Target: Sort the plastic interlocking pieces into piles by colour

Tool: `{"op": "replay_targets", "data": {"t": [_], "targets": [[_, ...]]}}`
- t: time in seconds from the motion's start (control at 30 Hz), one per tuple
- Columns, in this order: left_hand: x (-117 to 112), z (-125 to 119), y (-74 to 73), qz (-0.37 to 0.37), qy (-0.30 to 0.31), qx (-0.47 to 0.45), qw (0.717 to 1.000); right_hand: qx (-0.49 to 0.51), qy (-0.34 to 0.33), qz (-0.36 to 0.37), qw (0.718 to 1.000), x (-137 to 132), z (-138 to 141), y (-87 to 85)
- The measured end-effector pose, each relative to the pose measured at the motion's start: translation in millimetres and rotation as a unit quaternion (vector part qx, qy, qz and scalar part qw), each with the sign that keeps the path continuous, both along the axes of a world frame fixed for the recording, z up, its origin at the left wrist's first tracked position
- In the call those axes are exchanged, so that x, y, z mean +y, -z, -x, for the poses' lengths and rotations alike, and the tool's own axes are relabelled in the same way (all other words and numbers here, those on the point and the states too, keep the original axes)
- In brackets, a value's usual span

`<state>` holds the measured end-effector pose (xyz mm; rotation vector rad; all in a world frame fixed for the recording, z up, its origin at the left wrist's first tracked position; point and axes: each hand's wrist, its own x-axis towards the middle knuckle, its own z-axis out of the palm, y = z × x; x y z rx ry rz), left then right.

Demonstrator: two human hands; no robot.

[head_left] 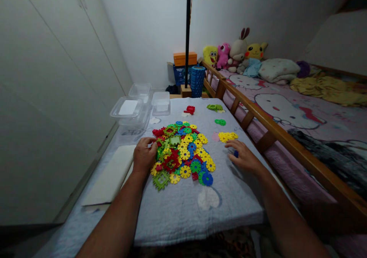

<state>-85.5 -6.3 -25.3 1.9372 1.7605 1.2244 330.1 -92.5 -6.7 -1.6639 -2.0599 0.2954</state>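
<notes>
A mixed pile of plastic building pieces (183, 151) lies on the cloth, with yellow, blue and green notched discs among red and green square pieces. My left hand (144, 155) is at the pile's left edge, fingers loosely bent and thumb a little apart; nothing shows in its grasp. To the right of the pile, my right hand (243, 156) holds a dark blue piece (236, 153), probably a notched disc, by the thumb and fingers. Just beyond these fingers is a small group of yellow discs (228, 137). Green discs (220, 122) lie farther back.
Green square pieces (214, 107) and red pieces (189, 109) form separate groups at the back. Clear plastic boxes (126, 109) stand at the back left, near a cream folder (110, 176). A black pole (187, 36) rises behind the table; a wooden bed rail (258, 120) runs along the right.
</notes>
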Motion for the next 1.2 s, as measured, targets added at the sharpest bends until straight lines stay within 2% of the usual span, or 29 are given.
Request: {"op": "replay_targets", "data": {"t": [0.13,0.27,0.37,0.5,0.67,0.77,0.9,1.03,1.2], "targets": [[0.7,0.5,1.4,-0.005,0.002,-0.008,1.0,-0.056,-0.025,0.033,0.998,35.4,41.4,-12.1],[0.9,1.1,1.8,-0.001,0.002,-0.01,1.0,-0.126,-0.002,0.04,0.991,63.6,76.8,-10.1],[0.8,1.6,1.8,0.004,0.002,-0.015,1.0,-0.162,0.014,0.036,0.986,71.8,89.6,-3.4],[1.0,1.6,3.3,0.001,0.003,-0.016,1.0,-0.172,0.021,0.01,0.985,68.6,91.7,2.3],[0.7,0.3,4.8,0.0,0.006,-0.012,1.0,-0.135,0.083,-0.036,0.987,66.2,75.9,0.9],[0.0,-0.1,4.3,-0.001,0.008,-0.011,1.0,-0.084,0.144,-0.076,0.983,70.0,50.4,-0.7],[-0.5,0.3,2.9,-0.004,0.009,-0.007,1.0,-0.03,0.242,-0.108,0.964,70.7,8.0,-1.2],[0.1,0.4,2.9,-0.007,0.012,0.001,1.0,0.031,0.309,-0.076,0.947,62.5,-20.8,-1.7],[0.5,0.4,5.0,-0.008,0.009,-0.004,1.0,0.091,0.315,-0.002,0.945,54.8,-33.4,-0.2]]}}
